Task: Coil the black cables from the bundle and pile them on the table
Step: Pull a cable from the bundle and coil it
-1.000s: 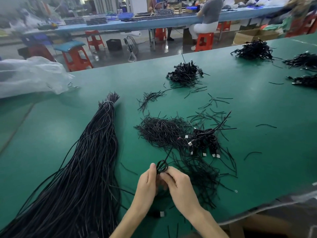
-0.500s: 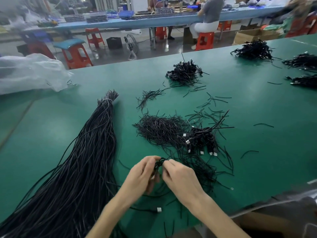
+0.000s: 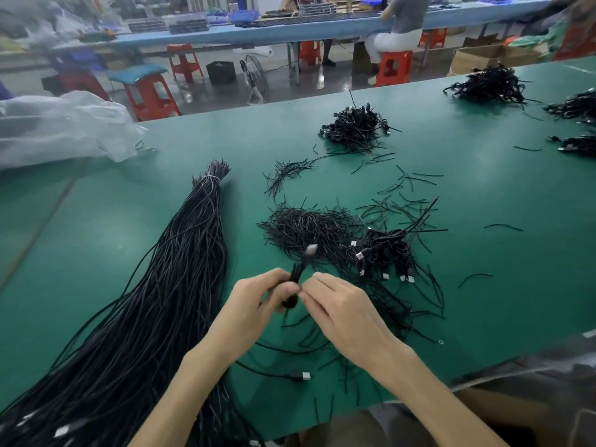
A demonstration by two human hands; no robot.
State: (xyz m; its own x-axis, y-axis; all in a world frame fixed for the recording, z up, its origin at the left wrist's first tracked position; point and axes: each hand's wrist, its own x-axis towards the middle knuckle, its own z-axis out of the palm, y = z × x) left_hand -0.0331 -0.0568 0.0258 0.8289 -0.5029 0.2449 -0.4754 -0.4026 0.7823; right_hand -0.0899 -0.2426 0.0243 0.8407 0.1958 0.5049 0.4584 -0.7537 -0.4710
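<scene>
A long bundle of black cables (image 3: 154, 311) lies on the green table (image 3: 483, 253), tied near its far end. My left hand (image 3: 258, 304) and my right hand (image 3: 338, 308) meet over the table's front and together pinch a small coiled black cable (image 3: 295, 279). Its metal plug end sticks up, blurred. A pile of coiled cables with silver plugs (image 3: 387, 253) lies just beyond my right hand. A heap of thin black ties (image 3: 306, 227) sits beside it.
More cable piles lie farther back (image 3: 354, 127) and at the far right (image 3: 490, 85). A loose cable with a plug (image 3: 303, 376) lies under my wrists. A clear plastic bag (image 3: 64, 127) rests at the left. Red stools and a seated person are beyond the table.
Both hands have lifted slightly with the coil; it now stands upright between the fingers and its plug end has swung upward.
</scene>
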